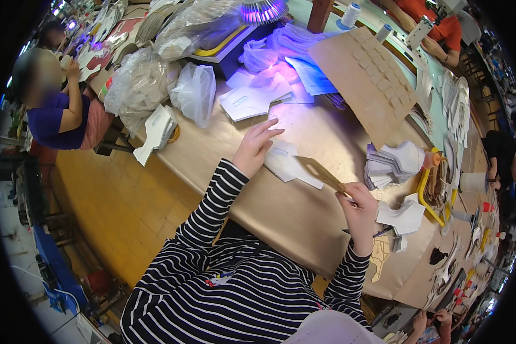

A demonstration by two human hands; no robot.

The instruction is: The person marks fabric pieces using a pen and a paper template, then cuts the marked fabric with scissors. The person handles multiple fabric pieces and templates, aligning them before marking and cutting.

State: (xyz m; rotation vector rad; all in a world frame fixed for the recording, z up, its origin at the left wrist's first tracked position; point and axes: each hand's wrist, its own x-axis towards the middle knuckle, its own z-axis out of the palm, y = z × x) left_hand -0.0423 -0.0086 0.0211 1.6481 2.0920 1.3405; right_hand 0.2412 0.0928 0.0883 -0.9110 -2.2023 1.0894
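Observation:
A tan flat template (313, 169) with cut-out slots is pinched in my right hand (359, 211), tilted up off the table. Beneath its far end lies a white cut piece (285, 160) with a small marked rectangle. My left hand (255, 150) is raised beside that piece, fingers spread and holding nothing; I cannot tell whether it touches the piece. Just beyond the left hand, similar white pieces (247, 102) lie stacked under purple-blue light. To the right of my right hand rests a smaller pile of white pieces (403, 217).
A gold-brown table (252, 198) spans the middle. Brown board (364, 77) leans at the back; plastic bags (195, 92) sit left of the lamp (262, 11). Right are white stacks (395, 160), an orange-capped bottle (433, 159) and a yellow frame (427, 198). Other people work nearby.

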